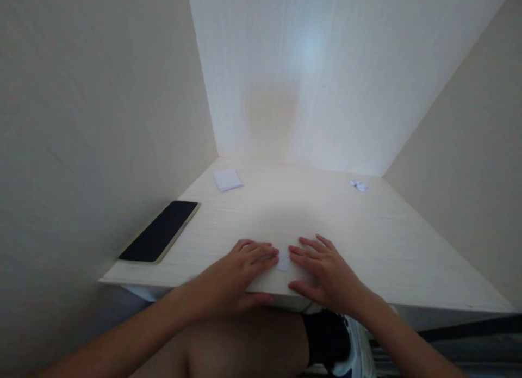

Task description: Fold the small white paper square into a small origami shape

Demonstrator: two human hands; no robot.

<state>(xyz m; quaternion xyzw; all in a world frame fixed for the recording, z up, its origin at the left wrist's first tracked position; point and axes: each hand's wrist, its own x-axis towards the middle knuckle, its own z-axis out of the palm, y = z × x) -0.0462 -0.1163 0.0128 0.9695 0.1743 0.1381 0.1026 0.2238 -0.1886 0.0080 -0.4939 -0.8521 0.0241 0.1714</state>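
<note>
A small piece of white paper (283, 262) lies on the table near its front edge, partly covered by fingers of both hands. From the left, my left hand (249, 264) rests its stretched fingertips on the paper's left side, its thumb down by the table edge. My right hand (320, 268) lies flat with fingers spread, its fingertips at the paper's right side. Neither hand grips the paper; it stays flat on the tabletop. Whether it is folded cannot be made out.
A stack of white paper squares (227, 179) sits at the back left. On the left edge lies a dark-screened phone (161, 231). Small crumpled white bits (359, 185) are at the back right. Walls (468, 149) enclose the white table (408, 258) on three sides.
</note>
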